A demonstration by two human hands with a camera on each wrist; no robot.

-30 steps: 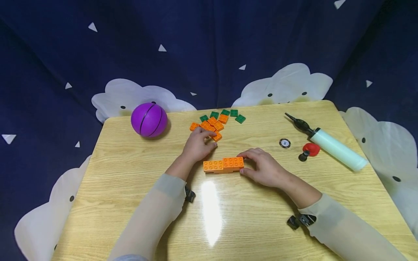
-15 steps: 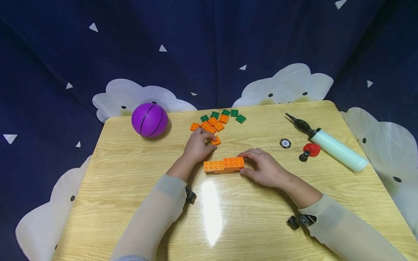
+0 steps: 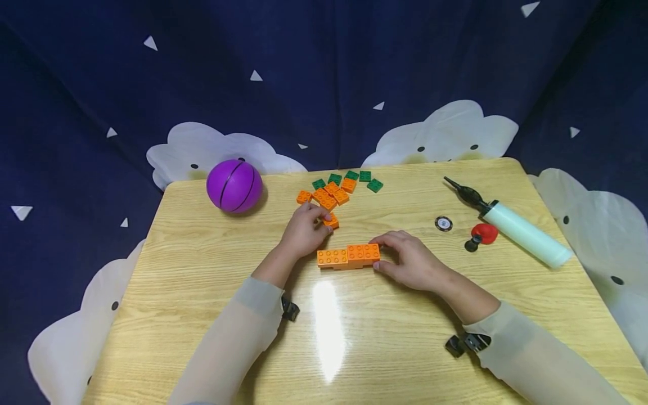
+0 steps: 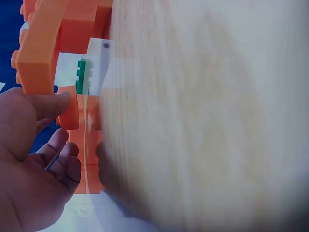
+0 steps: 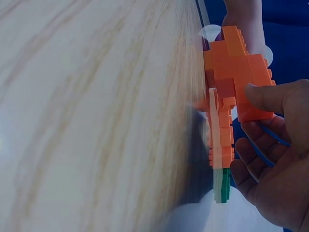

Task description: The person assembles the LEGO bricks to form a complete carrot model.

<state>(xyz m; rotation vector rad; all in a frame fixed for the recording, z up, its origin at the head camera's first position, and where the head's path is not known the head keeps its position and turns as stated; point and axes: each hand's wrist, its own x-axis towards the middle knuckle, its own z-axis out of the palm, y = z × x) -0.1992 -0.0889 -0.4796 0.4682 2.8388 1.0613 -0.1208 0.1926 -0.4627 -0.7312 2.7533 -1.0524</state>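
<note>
My left hand (image 3: 305,229) pinches a small orange brick (image 3: 331,220) between thumb and fingers, just in front of the loose orange bricks (image 3: 325,199). In the left wrist view the thumb of that hand (image 4: 34,145) lies on the brick (image 4: 70,107). A joined row of orange bricks (image 3: 340,259) stands nearer the person, built in stepped layers. My right hand (image 3: 412,261) grips its right end; in the right wrist view the thumb presses the side of the built piece (image 5: 227,70), and the fingers of the hand (image 5: 285,159) curl beneath.
Several green bricks (image 3: 365,176) lie behind the orange ones. A purple ball (image 3: 234,186) rests at the back left. On the right are a round chip (image 3: 443,224), a red object (image 3: 485,233) with a black piece (image 3: 473,243), and a pale green pump (image 3: 526,233).
My left hand has drawn the small orange brick away from the loose pile, toward the person and slightly left. The right hand and the joined row have stayed in place.
</note>
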